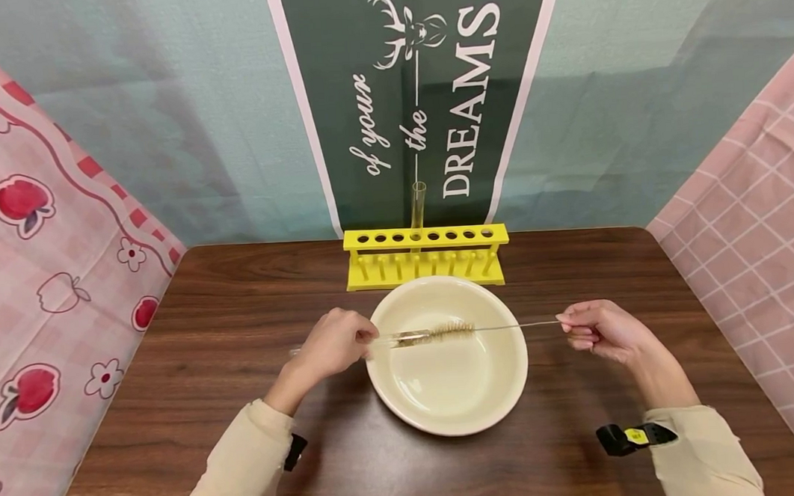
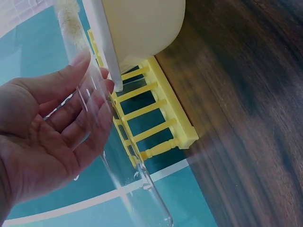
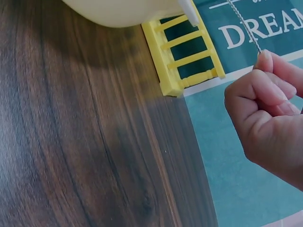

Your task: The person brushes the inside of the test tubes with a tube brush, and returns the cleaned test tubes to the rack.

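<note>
Left fingers [image 1: 361, 328] curl round a test tube [image 1: 391, 340]; right fingers [image 1: 580, 318] pinch a brush [image 1: 452, 329] extending over the bowl [image 1: 438, 384].

One clear, cylindrical glass test tube [image 2: 137, 189]: near level, closed end toward nine o'clock, mouth toward three. One tan-bristled, twisted silvery metal-wire brush [image 1: 451, 330]: bristles partly inside the tube's mouth, bare wire extending toward three o'clock.

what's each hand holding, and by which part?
Left hand: the clear test tube, gripped around its mid-section. Right hand: the brush, pinched at the far end of its wire handle.
</note>
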Available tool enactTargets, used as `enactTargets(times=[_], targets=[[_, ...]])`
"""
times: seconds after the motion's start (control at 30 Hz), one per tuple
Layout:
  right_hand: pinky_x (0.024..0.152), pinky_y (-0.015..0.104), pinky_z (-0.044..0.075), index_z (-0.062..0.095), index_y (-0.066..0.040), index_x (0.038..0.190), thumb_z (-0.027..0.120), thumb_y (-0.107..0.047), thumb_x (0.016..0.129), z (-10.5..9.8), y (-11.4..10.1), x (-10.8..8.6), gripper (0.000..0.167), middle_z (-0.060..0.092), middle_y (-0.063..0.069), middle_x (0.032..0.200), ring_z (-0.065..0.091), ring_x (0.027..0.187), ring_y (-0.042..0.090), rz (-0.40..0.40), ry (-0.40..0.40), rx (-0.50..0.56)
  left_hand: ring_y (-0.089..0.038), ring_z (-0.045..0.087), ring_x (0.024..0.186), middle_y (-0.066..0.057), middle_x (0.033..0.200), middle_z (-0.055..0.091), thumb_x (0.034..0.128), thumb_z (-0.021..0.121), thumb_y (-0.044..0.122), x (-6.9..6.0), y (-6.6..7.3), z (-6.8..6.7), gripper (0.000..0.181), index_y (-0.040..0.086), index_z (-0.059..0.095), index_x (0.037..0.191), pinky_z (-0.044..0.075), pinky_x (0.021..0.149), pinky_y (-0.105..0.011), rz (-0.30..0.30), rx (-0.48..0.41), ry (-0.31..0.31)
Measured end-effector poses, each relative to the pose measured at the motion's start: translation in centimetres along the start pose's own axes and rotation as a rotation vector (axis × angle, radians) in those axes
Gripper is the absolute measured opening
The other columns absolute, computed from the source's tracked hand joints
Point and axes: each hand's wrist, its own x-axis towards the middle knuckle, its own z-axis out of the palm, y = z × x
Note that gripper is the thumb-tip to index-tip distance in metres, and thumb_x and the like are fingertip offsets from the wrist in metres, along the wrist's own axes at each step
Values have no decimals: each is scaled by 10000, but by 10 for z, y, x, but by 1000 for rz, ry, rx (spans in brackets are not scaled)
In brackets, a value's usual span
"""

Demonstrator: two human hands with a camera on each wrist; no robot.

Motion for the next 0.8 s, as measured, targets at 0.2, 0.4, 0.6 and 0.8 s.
enactTargets(times=[0.2, 0.4, 0.6, 0.8], targets=[[506, 272, 161, 639, -34, 787, 382, 79, 930, 3, 1, -1, 314, 556, -9, 716, 210, 528, 134, -34, 38, -175, -36, 423, 560, 70, 597, 510, 694, 714, -47, 2, -1, 0, 155, 97, 657, 695, 359, 542, -213, 5, -26, -21], [521, 300, 157, 630, -48, 764, 416, 82, 919, 7, 2, 2, 294, 568, -7, 723, 221, 533, 156, -64, 58, -256, -43, 319, 530, 90, 559, 393, 669, 716, -72, 3, 0, 0, 208, 104, 608, 645, 276, 526, -203, 17, -46, -26], [528, 326, 168, 629, -43, 737, 457, 71, 906, 12, 2, 7, 267, 567, 7, 701, 272, 518, 138, -64, 115, -345, -37, 362, 524, 79, 582, 526, 692, 681, -84, 4, 2, 0, 193, 108, 664, 676, 317, 520, -197, 12, -50, -12], [475, 227, 277, 626, -39, 720, 490, 51, 898, 21, 3, 13, 241, 567, 15, 687, 359, 519, 86, -47, 148, -430, -46, 310, 512, 79, 528, 399, 706, 690, -79, 6, 5, 0, 202, 98, 626, 631, 292, 518, -198, 13, -64, -25]])
